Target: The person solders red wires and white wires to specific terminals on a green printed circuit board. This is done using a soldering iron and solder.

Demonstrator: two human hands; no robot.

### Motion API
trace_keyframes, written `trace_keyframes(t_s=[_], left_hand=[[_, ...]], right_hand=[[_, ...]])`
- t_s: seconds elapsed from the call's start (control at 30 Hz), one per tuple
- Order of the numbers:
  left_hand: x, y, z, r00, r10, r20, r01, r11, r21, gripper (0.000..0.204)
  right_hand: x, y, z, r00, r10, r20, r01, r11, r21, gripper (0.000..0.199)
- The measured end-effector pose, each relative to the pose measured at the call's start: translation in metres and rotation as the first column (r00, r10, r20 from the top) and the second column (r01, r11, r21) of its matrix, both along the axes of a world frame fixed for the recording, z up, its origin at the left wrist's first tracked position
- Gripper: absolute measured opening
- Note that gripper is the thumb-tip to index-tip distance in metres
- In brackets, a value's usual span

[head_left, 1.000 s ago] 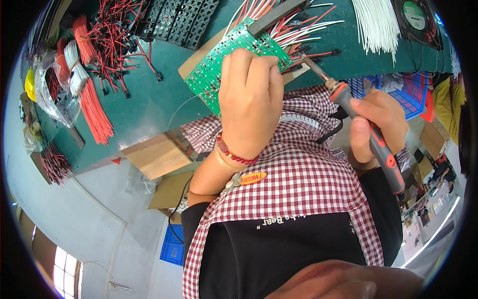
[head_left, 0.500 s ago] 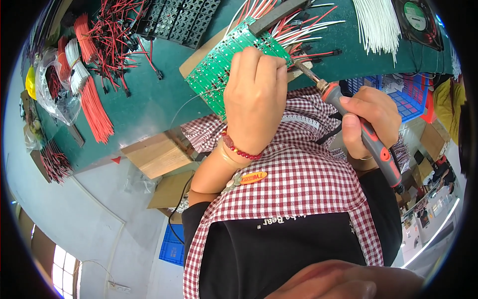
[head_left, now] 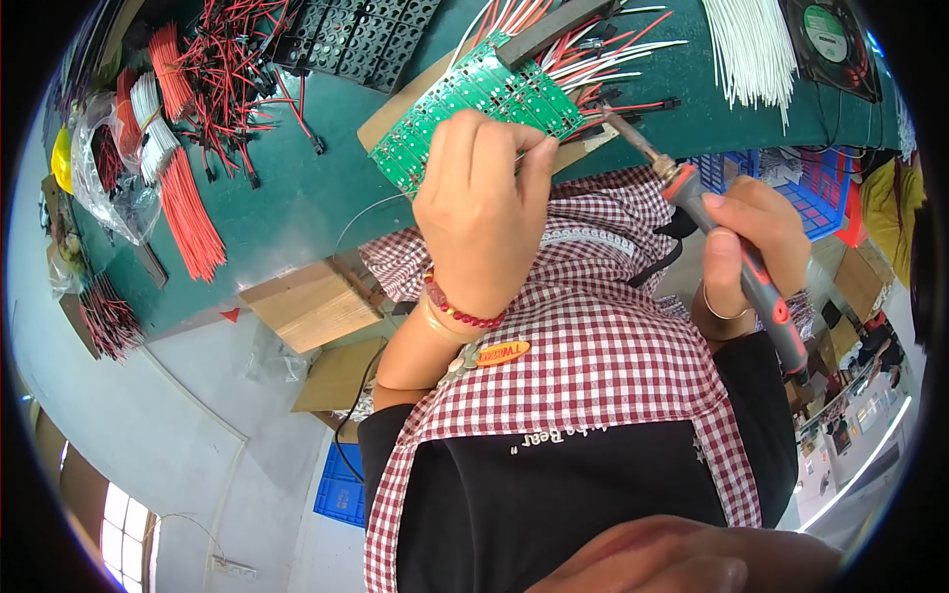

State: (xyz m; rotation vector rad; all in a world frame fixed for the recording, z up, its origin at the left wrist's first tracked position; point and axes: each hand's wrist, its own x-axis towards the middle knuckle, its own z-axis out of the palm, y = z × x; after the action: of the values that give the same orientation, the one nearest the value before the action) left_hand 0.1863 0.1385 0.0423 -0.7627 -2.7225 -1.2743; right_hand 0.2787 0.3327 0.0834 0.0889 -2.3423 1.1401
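Working at a dark green table strewn with red wire bundles, white wire bundles, a black cell tray and a black fan; cardboard boxes below the edge. Left hand clenched on the near edge of a green circuit board, pinching thin solder wire. Right hand gripping a red-and-black soldering iron, tip touching the board's right end, just beside the left fingertips. 2 hands near each other.

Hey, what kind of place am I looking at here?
Likely an electronics assembly workshop: the right hand holds a soldering iron by a green circuit board, with bundles of red wires on the bench.
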Motion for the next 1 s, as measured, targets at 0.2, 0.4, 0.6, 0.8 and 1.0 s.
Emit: trace_keyframes(t_s=[0.2, 0.4, 0.6, 0.8, 1.0], left_hand=[[-0.001, 0.013, -0.003, 0.999, 0.010, -0.050, -0.010, 1.000, 0.001, 0.017], [-0.002, 0.015, -0.006, 0.998, 0.006, -0.065, -0.007, 1.000, -0.018, 0.017], [-0.001, 0.015, -0.004, 0.998, -0.002, -0.055, -0.001, 0.999, -0.043, 0.017], [-0.002, 0.006, -0.002, 0.999, -0.005, -0.048, 0.006, 1.000, 0.023, 0.014], [-0.001, 0.000, 0.006, 1.000, -0.014, -0.014, 0.015, 0.997, 0.069, 0.012]], right_hand=[[-0.002, -0.007, -0.007, 0.999, 0.050, 0.023, -0.050, 0.999, 0.000, 0.020], [-0.001, -0.010, -0.007, 0.998, 0.063, 0.025, -0.064, 0.996, 0.069, 0.018], [0.000, -0.014, -0.006, 0.998, 0.062, -0.016, -0.060, 0.993, 0.103, 0.020], [0.006, -0.008, -0.004, 0.998, 0.017, -0.060, -0.013, 0.998, 0.068, 0.020], [0.001, -0.010, -0.008, 0.996, 0.049, -0.077, -0.045, 0.998, 0.055, 0.022]])
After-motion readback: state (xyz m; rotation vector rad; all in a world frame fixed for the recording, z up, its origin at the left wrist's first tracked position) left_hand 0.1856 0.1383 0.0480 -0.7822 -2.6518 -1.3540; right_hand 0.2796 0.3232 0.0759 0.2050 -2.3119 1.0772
